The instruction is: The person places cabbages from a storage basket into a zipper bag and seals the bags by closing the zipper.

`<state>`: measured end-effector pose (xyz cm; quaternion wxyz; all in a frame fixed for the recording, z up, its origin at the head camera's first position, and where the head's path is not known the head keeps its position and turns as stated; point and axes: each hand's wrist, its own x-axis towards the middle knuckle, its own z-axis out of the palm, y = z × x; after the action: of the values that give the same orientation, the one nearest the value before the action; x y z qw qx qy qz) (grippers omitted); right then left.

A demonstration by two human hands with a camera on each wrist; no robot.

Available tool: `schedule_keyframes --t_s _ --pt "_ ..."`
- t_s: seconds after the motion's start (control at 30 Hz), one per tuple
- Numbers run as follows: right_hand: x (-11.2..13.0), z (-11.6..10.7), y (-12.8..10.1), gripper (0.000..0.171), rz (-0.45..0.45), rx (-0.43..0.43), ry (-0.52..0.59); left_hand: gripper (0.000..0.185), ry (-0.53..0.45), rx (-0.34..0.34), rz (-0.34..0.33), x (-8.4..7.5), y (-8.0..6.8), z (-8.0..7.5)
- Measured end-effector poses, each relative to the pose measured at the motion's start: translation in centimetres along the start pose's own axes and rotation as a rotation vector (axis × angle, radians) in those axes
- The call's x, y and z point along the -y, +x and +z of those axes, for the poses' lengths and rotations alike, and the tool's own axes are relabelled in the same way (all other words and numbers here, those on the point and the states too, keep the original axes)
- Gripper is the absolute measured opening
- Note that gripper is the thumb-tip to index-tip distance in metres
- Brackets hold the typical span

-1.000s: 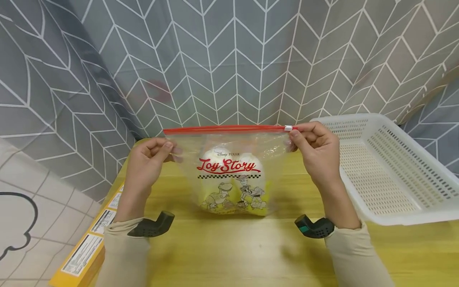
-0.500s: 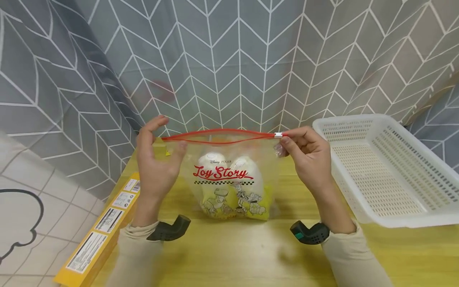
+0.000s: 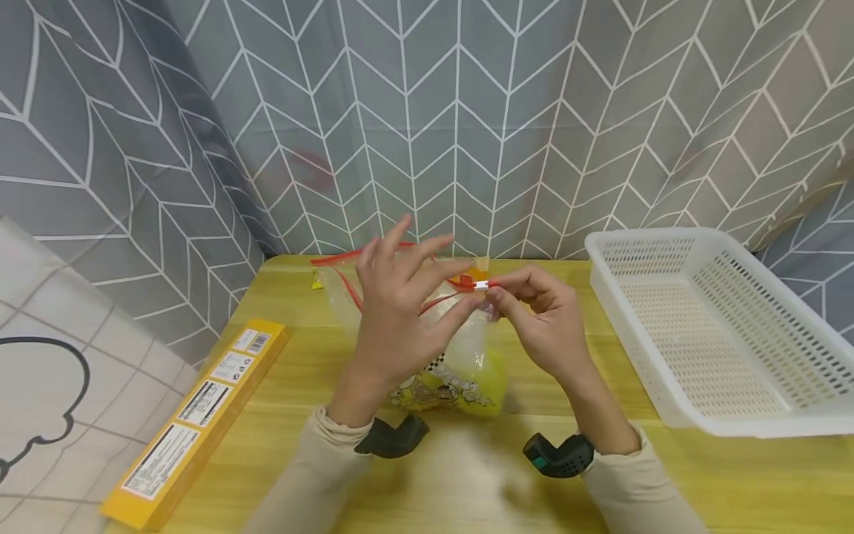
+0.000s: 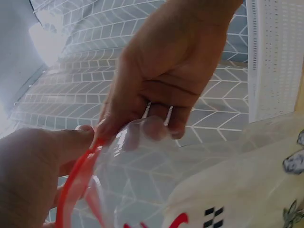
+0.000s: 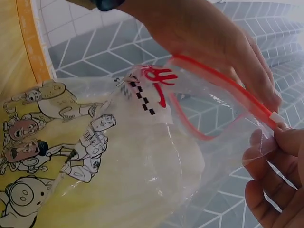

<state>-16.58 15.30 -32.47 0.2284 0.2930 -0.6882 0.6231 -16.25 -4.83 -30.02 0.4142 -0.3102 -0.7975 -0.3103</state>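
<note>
**Both hands meet at the slider end of the zip bag**

While the head view shows only the backs of both hands over the Toy Story zip bag [image 3: 460, 371], the wrist views fill in the grip. From the right wrist camera, the bag's red zip track [image 5: 223, 88] gapes open in a loop, a pale rounded item [image 5: 156, 156] lies inside, and the white slider [image 5: 277, 118] sits at the track's end, right at the right hand's [image 3: 540, 326] fingertips. That hand pinches the bag at the slider. From the left wrist camera, the left hand's thumb [image 4: 42, 161] presses the red track's other stretch against its fingers, so the left hand [image 3: 400, 304] also pinches the bag's top edge, its remaining fingers fanned upward in the head view.

The bag stands at the middle of a yellow wooden table [image 3: 454, 489]. A white perforated basket [image 3: 720, 326] sits at 3 o'clock from it, well apart, and a long yellow box [image 3: 200, 423] lies at 8 o'clock along the table's left edge. A grey chevron-patterned curtain [image 3: 467, 111] hangs behind.

Half a second ago the hands held the top stretched wide; now the left hand has crossed to the right hand and the top is bunched between them.
</note>
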Motion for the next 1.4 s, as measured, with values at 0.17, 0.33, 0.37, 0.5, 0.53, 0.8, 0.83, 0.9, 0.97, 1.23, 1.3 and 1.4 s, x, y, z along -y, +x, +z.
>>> schedule_keyframes --t_s 0.17,0.33,0.37,0.5,0.53,0.8,0.83,0.9,0.97,1.23,1.3,1.4 --pt "0.2 0.4 -0.1 0.005 -0.032 0.044 -0.004 0.017 -0.015 0.035 0.003 -0.2 -0.2 0.3" --pt "0.4 0.3 -0.1 0.003 -0.041 0.078 -0.002 0.013 -0.094 0.038 0.005 -0.2 -0.3 0.2" --pt "0.4 0.2 -0.1 0.003 -0.042 0.080 -0.007 0.012 -0.111 0.038 0.006 -0.2 -0.2 0.3" --pt "0.7 0.3 0.1 0.002 -0.050 0.082 -0.030 0.011 -0.148 0.034 0.014 -0.1 0.0 0.2" --pt "0.8 0.3 0.1 0.005 -0.055 0.081 -0.036 0.010 -0.151 0.034 0.017 -0.1 0.0 0.1" --pt "0.8 0.3 0.1 0.019 -0.086 0.083 -0.026 0.012 -0.140 0.039 0.036 -0.4 0.1 -0.1" --pt "0.8 0.2 0.1 0.019 -0.086 0.082 -0.025 0.012 -0.135 0.039 0.038 -0.5 0.1 -0.1" --pt "0.9 0.2 0.0 0.019 -0.088 0.078 -0.032 0.012 -0.127 0.038 0.039 -0.5 0.0 -0.1" --pt "1.0 0.1 -0.1 0.019 -0.088 0.070 -0.054 0.011 -0.123 0.031 0.037 -0.5 0.0 0.0" --pt "1.0 0.0 -0.1 0.020 -0.134 0.022 -0.076 0.010 -0.111 0.015 0.025 -0.5 0.1 -0.1" --pt "1.1 -0.1 -0.1 0.020 -0.141 0.009 -0.080 0.009 -0.111 0.005 0.026 -0.4 0.1 -0.2" --pt "1.3 -0.2 0.0 0.019 -0.146 -0.002 -0.086 0.008 -0.108 -0.010 0.026 -0.3 0.2 -0.5"
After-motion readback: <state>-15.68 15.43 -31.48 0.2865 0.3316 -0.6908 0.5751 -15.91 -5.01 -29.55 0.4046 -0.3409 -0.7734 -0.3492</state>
